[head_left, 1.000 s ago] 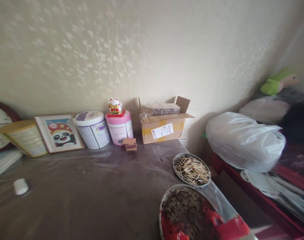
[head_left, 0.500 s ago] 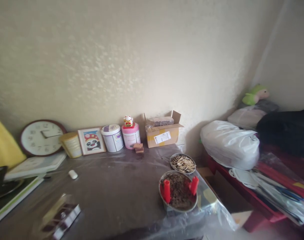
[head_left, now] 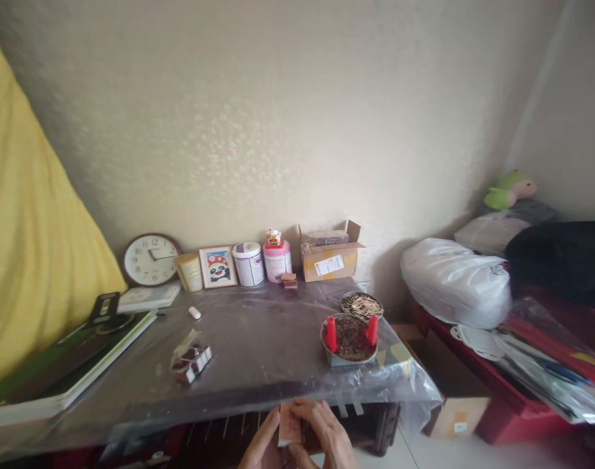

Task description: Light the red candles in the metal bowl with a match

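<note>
We look from one camera worn on the person's head, facing forward and down across the surface to the patterned wall, which fills the upper half of the frame. Nearest us, at bottom centre, come the left hand and right hand; the round analog clock, left of centre, stands farther off.

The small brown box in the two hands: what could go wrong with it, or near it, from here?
The small box is held between the left hand and the right hand at the near edge of the table; if the hold slips, it might fall past that edge.
Two red candles stand in a bowl close to a heap of thin sticks; if one were lit, the sticks might catch fire.
</note>
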{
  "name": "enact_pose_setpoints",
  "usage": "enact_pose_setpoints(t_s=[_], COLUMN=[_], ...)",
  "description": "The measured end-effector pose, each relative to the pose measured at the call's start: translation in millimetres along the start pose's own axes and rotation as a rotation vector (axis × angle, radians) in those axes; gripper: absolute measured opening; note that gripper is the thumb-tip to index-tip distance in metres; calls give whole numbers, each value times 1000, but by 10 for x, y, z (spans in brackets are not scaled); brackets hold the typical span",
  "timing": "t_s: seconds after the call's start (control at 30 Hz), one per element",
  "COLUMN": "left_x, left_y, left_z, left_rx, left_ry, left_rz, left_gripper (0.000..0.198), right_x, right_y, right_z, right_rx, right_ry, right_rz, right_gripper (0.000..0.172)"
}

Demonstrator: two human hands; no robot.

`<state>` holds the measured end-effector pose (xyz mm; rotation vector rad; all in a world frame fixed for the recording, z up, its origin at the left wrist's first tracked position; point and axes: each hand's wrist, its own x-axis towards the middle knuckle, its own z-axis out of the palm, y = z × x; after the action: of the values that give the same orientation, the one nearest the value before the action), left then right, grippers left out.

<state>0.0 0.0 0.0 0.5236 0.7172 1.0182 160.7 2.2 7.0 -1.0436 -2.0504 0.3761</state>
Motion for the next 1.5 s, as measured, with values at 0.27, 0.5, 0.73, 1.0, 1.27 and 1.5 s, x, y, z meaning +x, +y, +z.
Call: enact_pose_setpoints(t_s=[0.27,0.5,0.73,1.0,1.27,1.5], left_x=[53,-13,-49,-68,-112,-71], left_y=[-106,-95,-105,-113,-82,-93], left_z=[40,126,157,179,185,101], left_rx=[-271,-211,-206,-253,-244,-94], left_ry=[-181,-142,-183,-228,-157,-40], left_rz=[13,106,143,124,107,-34], left_gripper=[24,24,26,22,21,24], right_x=[-6,-26,-47,-59,-3,61], right_y=[-119,-127,-161,-154,-73,114], right_z=[-58,-16,18,83,-124,-240], right_rx=[68,90,43,79,199,259], right_ry=[4,55,83,114,-48,7], right_rz=[-22,-23,15,66,101,105], right_gripper=[36,38,39,46,43,16])
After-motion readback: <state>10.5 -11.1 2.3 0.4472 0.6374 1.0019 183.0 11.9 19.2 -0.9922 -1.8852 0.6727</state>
